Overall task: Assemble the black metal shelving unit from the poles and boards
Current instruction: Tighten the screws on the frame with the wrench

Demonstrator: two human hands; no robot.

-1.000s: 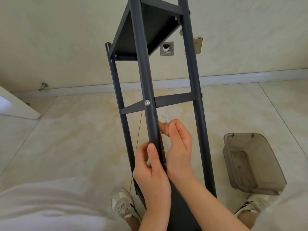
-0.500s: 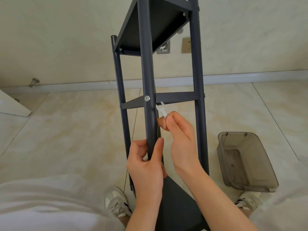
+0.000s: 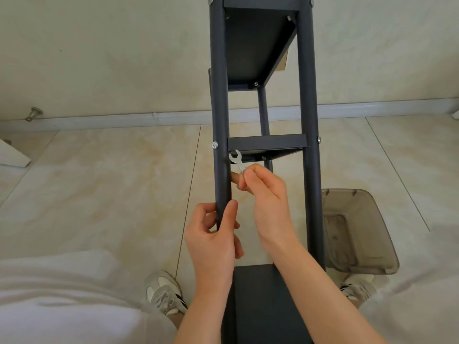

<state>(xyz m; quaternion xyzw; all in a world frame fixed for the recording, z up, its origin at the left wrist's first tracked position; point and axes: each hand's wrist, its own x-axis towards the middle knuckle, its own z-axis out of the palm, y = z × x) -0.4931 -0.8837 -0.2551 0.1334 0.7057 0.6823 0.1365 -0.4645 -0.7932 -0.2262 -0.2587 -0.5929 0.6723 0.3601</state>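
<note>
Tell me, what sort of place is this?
Probably a room in a home: beige marble-look floor tiles, a white skirting board along a plain wall, and a metal doorstop low on it.

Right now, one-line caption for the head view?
Left hand grips a shelf pole; right hand pinches a small wrench near the middle shelf.

Smoky plastic bin (image 3: 367, 219) on tiled floor (image 3: 99, 194)

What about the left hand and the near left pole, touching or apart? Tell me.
Touching. The head view shows the left hand gripping the near left pole, thumb and fingers curled round it from both sides with no gap.
</note>
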